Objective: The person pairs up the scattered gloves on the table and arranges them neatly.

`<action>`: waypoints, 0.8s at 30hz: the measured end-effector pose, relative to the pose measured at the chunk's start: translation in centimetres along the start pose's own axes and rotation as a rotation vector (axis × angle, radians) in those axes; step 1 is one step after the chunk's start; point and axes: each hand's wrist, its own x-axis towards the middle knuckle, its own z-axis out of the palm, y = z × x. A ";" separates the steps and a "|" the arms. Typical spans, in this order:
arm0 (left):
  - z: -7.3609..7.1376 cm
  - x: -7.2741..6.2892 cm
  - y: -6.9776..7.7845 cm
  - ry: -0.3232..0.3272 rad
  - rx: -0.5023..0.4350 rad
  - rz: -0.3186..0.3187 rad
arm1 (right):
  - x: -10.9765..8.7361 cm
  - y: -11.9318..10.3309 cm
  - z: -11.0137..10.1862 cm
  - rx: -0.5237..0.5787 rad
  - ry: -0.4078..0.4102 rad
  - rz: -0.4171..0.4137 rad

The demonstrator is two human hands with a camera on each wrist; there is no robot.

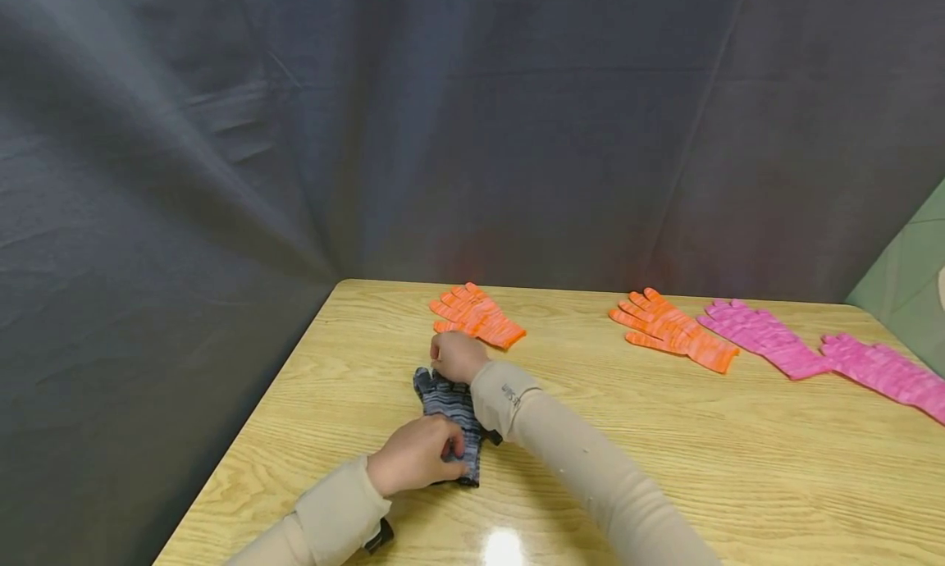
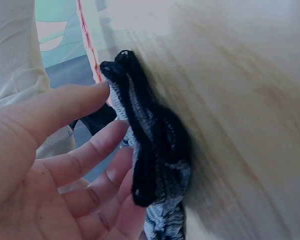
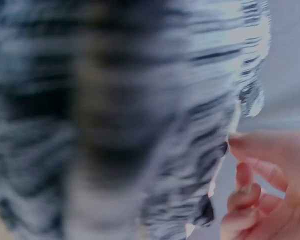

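A grey-and-black striped knit glove [image 1: 452, 406] lies on the table with its fingers pointing away and its cuff toward the near edge. My left hand [image 1: 419, 455] is at the cuff, thumb and fingers apart. In the left wrist view, the fingertips [image 2: 121, 129] come right up to the glove's folded dark edge [image 2: 155, 130]. At the finger end, my right hand [image 1: 459, 358] pinches the glove with thumb and forefinger. Close up in the right wrist view, the striped knit [image 3: 205, 115] fills much of the frame, with the right thumb tip [image 3: 240, 142] at its edge.
One orange glove [image 1: 478, 313] lies just beyond my right hand. Farther right are another orange glove [image 1: 675, 332] and two pink gloves [image 1: 768, 336], whose ends meet. A dark curtain [image 1: 517, 139] hangs behind the wooden table [image 1: 591, 451] and down its left side.
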 end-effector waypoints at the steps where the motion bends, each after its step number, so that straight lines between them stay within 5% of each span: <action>1: -0.1 -0.1 0.0 -0.006 -0.006 -0.001 | 0.4 -0.2 0.4 -0.002 -0.002 0.008; 7: -0.4 -0.4 0.0 -0.040 0.017 0.007 | 0.4 -0.4 0.2 0.096 -0.084 -0.113; 17: -0.1 -0.2 -0.1 -0.014 -0.008 0.072 | 0.4 -0.6 0.3 0.131 -0.061 -0.167; 22: 0.1 -0.2 0.0 -0.026 -0.004 0.053 | 0.3 -1.1 0.4 0.090 -0.063 -0.126; 24: 0.2 -0.2 0.0 -0.022 0.012 0.049 | -0.1 -0.7 0.0 0.099 -0.065 -0.169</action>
